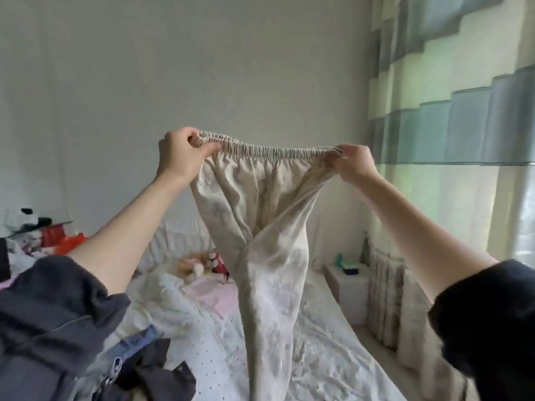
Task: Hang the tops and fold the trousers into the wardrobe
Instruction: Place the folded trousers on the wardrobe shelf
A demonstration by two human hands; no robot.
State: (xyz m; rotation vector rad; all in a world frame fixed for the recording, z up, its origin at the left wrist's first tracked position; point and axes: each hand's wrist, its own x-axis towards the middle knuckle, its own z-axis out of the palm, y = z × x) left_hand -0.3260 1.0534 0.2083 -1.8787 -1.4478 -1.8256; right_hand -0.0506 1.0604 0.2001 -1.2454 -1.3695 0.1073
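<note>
Trousers: a pair of beige patterned fabric trousers with an elasticated waistband (260,227) is held up in the air above the bed, waistband stretched level between both hands, legs hanging down and crossing at the middle.
Left hand: the left hand (181,153) is curled round the left end of the waistband, fingers and thumb pinching the gathered fabric.
Right hand: the right hand (354,163) pinches the right end of the waistband in the same way.
Sleeves: both forearms are bare; dark sleeves are pushed up near the elbows.
Bed: a bed with a rumpled white dotted cover (318,357) lies below the trousers; the leg ends hang down to or just over it, contact cannot be told.
Clothes pile: dark and blue denim garments (144,363) are heaped at the near left of the bed.
Soft toys: a blurred cluster of plush toys (202,263) lies near the head of the bed, behind the trousers.
Bedside: a small white cabinet (347,290) stands right of the bed, with small green-blue items on top.
Window side: a banded green and white curtain (463,125) hangs at right.
</note>
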